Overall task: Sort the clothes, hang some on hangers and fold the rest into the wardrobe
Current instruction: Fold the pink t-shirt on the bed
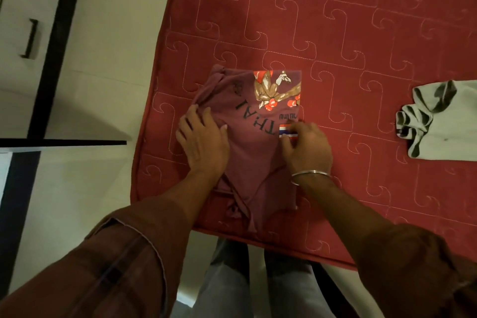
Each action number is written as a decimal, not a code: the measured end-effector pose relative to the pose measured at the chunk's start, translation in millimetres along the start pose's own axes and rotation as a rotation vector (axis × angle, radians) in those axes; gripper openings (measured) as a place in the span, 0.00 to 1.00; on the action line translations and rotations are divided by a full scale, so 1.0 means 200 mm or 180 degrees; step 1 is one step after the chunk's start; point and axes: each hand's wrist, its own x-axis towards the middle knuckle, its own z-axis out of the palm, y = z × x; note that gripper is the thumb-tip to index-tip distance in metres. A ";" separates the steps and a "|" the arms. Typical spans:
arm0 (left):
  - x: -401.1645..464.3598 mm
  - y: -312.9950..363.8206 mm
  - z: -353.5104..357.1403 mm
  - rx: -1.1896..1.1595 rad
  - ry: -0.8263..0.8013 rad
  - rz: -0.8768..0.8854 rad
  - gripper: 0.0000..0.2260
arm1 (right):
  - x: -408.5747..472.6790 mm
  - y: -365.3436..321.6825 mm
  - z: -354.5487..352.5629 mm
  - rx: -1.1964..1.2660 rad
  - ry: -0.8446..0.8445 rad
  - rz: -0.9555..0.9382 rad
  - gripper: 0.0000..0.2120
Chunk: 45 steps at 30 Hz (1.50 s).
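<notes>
A maroon T-shirt lies folded into a narrow rectangle on the red quilted mattress, close to the mattress's near edge and a little in from its left side. The shirt's print faces up: black letters reading "THAI", a picture of boxers with red gloves at the far end of the shirt, and a small striped flag patch near its right edge.

The person's left hand rests flat on the left part of the shirt, fingers spread and released, with the fingertips at a bunched fold of cloth on the shirt's left edge. The right hand lies on the shirt's right edge just beside the flag patch, fingers curled down onto the fabric; whether it pinches the cloth or only presses it cannot be told. A metal bangle circles the right wrist. Both forearms come out of rolled brown sleeves.

Well to the right of the shirt, on the same mattress, lies a pale grey-green garment, crumpled at its left end. To the left of the shirt, beyond the mattress and a strip of light floor, stands a cream wardrobe with a dark handle and dark trim.
</notes>
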 end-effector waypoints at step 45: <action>-0.09 -0.18 -0.13 -0.2110 -0.1575 -0.0726 0.04 | -0.06 0.27 -0.25 0.1637 -0.0489 0.1542 0.08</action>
